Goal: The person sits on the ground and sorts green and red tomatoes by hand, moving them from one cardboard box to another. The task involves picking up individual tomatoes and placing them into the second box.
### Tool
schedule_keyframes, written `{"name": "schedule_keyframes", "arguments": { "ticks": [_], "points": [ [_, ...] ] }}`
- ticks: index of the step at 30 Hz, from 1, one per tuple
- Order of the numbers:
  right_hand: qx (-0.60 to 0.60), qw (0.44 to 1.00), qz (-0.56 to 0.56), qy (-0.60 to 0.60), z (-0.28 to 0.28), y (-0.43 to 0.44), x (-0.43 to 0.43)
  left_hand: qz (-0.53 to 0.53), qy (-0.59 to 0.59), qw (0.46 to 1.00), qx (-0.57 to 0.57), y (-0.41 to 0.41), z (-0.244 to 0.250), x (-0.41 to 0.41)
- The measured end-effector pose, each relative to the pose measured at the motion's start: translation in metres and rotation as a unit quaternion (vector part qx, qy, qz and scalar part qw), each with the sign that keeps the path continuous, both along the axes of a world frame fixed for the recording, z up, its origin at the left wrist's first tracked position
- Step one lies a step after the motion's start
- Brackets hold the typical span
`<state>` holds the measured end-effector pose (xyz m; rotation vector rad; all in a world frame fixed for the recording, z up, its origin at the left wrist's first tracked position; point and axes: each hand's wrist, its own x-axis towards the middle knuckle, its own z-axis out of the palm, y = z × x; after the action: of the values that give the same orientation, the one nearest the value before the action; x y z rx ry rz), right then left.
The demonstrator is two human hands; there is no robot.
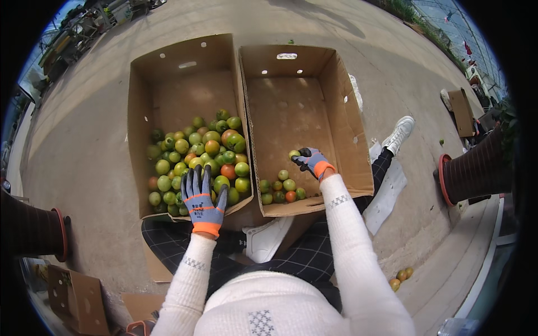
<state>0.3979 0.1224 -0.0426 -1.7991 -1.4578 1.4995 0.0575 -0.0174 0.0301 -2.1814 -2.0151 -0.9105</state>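
My left hand (204, 199), in a grey work glove with an orange cuff, lies flat with fingers spread over the near part of a tomato pile (201, 145). Those tomatoes, mostly green with some orange and red, fill the near portion of the left cardboard box (189, 94). In the right cardboard box (290, 107), my right hand (313, 161), gloved alike, grips a small pale-green tomato (294, 155) between thumb and fingers. Several small tomatoes (289, 185), mostly green and one red, sit at this box's near left corner, below my right hand.
Loose tomatoes (401, 277) lie on the concrete floor at the lower right. Large dark pots (475, 176) with red rims flank me on both sides. Another cardboard box (75, 298) stands at the lower left. White sheeting (386, 193) lies beneath my outstretched leg.
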Motion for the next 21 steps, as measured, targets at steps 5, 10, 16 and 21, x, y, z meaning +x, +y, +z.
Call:
{"name": "schedule_keyframes", "arguments": {
  "ticks": [5,10,16,21],
  "points": [
    [0.07,0.844,-0.013,0.531,0.061,-0.062,-0.054,0.011,-0.004,1.0,0.009,-0.007,-0.008,-0.011],
    [0.045,0.814,0.082,0.574,0.072,-0.113,-0.096,-0.083,-0.028,0.995,0.043,-0.009,0.005,-0.015],
    [0.095,0.938,0.119,0.311,0.08,-0.118,-0.101,-0.229,-0.083,0.968,0.057,-0.026,0.022,0.016],
    [0.029,0.925,0.195,0.324,0.089,-0.12,-0.105,-0.234,-0.104,0.96,0.115,-0.024,0.014,0.048]
  ]
}}
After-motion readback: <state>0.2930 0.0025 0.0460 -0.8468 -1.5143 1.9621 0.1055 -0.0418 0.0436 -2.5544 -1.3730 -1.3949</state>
